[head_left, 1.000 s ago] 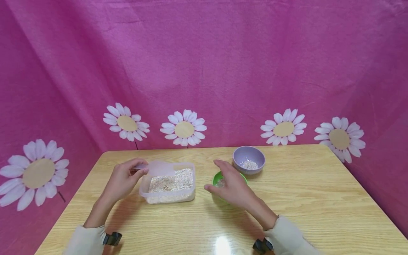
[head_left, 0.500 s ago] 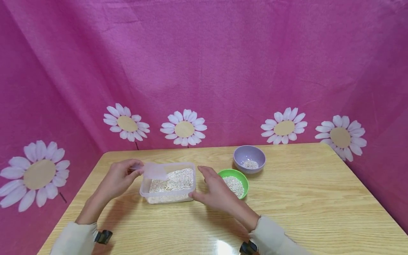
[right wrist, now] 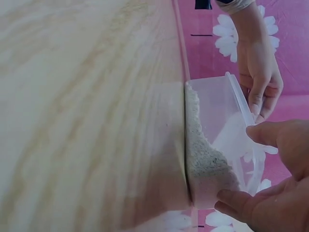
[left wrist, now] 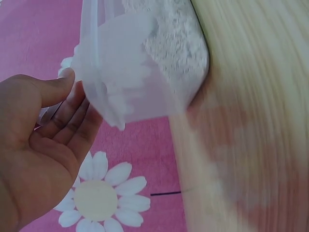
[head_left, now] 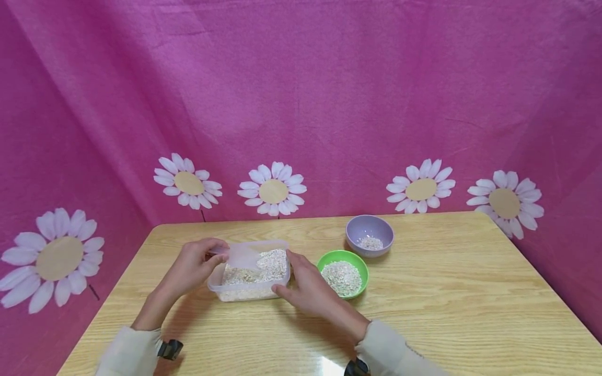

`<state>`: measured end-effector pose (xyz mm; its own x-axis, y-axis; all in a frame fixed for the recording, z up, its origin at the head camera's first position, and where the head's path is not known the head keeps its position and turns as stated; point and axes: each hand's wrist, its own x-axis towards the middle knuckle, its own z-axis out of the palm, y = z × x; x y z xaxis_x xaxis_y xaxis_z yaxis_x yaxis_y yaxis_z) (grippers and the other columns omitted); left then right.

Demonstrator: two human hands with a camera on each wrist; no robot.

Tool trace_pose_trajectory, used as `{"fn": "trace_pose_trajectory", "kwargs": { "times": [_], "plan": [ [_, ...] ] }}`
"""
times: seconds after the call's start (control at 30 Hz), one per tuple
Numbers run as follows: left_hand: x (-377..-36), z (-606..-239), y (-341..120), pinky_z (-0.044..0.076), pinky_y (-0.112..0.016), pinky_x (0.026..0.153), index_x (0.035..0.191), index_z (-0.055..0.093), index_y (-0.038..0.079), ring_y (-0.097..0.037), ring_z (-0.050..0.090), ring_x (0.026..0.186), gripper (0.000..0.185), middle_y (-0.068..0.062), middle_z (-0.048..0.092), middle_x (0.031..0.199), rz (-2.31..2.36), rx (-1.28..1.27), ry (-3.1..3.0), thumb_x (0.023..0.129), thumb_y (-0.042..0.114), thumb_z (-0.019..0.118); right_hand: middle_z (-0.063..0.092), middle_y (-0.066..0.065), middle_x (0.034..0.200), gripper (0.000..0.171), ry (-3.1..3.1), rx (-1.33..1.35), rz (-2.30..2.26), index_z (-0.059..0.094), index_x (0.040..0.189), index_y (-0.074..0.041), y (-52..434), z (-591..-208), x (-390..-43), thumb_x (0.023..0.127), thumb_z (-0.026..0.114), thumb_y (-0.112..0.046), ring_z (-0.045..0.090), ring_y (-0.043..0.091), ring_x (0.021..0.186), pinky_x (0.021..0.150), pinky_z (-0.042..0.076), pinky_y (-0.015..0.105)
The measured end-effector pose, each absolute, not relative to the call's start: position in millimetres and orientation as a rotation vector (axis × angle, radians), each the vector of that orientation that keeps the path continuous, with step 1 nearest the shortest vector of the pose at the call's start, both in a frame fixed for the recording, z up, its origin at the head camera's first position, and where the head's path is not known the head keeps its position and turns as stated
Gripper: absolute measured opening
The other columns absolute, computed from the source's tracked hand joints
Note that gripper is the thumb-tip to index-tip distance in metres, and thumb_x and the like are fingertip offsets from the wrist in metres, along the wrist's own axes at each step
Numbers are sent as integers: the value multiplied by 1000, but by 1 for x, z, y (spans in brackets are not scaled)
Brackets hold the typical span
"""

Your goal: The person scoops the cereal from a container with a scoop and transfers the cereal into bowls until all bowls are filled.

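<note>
A clear plastic container with pale flakes, resembling oats, stands on the table. My left hand pinches the handle of a translucent scoop, whose wide blade dips into the container at the flakes. In the left wrist view the thumb and fingers of the left hand are beside the container's end wall. My right hand holds the container's right end. The right wrist view has that hand with a digit on the rim and others against the wall; the flakes slope inside.
A green bowl with flakes stands just right of my right hand. Behind it is a purple bowl with fewer flakes. The wooden table meets a pink flowered cloth at the back and sides.
My right hand has moved left from over the green bowl to the container's right end, uncovering the bowl. The left hand first drew slightly left, then came right with the scoop, lower into the container.
</note>
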<state>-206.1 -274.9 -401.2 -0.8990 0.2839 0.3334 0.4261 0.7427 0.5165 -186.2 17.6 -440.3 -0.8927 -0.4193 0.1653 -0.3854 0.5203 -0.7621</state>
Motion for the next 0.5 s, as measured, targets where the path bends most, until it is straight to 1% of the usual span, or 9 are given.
{"fn": "trace_pose_trajectory", "kwargs": {
  "times": [0.13,0.3,0.5],
  "plan": [
    [-206,-405,-267,56,-25,71,112,77,-1,-10,67,78,16,-7,79,95,-932,-561,-2721,97,3,77,51,27,159,89,2706,-699,-1340,32,162,11,17,-442,-185,97,80,-28,48,39,151,126,38,52],
    [-208,-409,-257,57,-26,72,113,76,-2,-13,72,82,17,-8,79,96,-993,-569,-2728,98,3,76,55,26,154,88,2700,-701,-1379,34,161,11,16,-444,-185,96,81,-26,53,37,145,124,41,53],
    [-211,-414,-244,56,-25,71,112,76,-2,-13,69,81,15,-9,79,95,-1043,-558,-2731,98,3,76,57,25,152,85,2691,-707,-1399,36,161,9,16,-444,-185,97,81,-24,55,36,143,122,42,53]
  ]
}}
